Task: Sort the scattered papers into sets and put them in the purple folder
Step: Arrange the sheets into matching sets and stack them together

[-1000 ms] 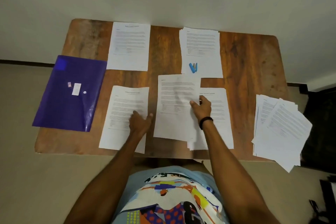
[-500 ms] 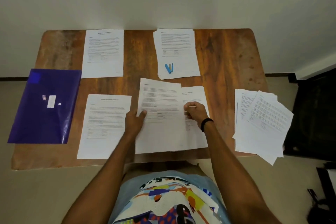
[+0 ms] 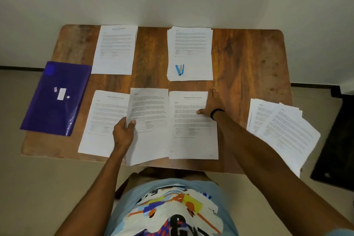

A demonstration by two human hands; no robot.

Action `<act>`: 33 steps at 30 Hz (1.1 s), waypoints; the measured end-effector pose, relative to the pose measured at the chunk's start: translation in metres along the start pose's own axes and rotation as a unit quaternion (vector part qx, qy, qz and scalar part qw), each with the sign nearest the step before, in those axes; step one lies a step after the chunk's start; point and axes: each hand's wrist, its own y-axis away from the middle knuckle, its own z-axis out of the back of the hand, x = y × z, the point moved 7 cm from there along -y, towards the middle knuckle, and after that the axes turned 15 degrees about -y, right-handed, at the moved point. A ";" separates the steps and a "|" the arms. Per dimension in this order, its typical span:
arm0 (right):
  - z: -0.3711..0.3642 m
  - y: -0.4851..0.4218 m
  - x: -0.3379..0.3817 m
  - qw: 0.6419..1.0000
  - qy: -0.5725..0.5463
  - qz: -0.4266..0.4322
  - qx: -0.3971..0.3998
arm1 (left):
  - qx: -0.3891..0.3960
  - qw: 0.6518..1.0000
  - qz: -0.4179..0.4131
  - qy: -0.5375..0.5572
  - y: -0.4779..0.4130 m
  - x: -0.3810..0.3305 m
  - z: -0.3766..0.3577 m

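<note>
Left hand (image 3: 123, 132) grips a sheet (image 3: 149, 126); right hand (image 3: 211, 104) presses another sheet (image 3: 192, 132).

The sheet (image 3: 151, 113) in left hand (image 3: 123, 132) now leftward, off pile (image 3: 191, 140) under right hand (image 3: 211, 104).

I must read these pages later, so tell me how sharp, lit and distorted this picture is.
Head view: light dim and even, shadows faint; a glare streak on the purple folder; body text too soft to read, only the heading on the sheet under the right hand legible; the table bows from the wide lens.
</note>
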 end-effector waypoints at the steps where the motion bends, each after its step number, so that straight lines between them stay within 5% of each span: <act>1: -0.003 -0.001 0.000 1.000 -0.004 0.005 -0.006 | -0.003 1.000 0.009 0.004 0.002 0.001 -0.001; 8: -0.010 0.002 0.014 1.000 0.022 0.008 0.014 | -0.007 1.000 0.029 0.007 0.004 -0.005 -0.008; 16: -0.014 0.008 -0.007 0.972 -0.200 -0.022 0.119 | 0.009 0.998 0.051 0.026 -0.009 -0.002 -0.014; 19: 0.013 0.012 -0.031 0.938 -0.302 -0.024 0.170 | 0.031 0.997 0.058 0.028 -0.017 0.003 -0.020; 23: 0.079 0.056 -0.031 0.855 -0.435 -0.074 0.273 | 0.082 0.995 0.059 0.020 -0.029 0.010 -0.038; 28: 0.133 0.095 0.005 0.754 -0.512 -0.036 0.410 | 0.162 0.985 0.055 0.020 -0.033 0.006 -0.064; 33: 0.121 0.091 0.024 0.745 -0.515 -0.036 0.423 | 0.215 0.973 0.053 0.068 -0.036 0.013 -0.084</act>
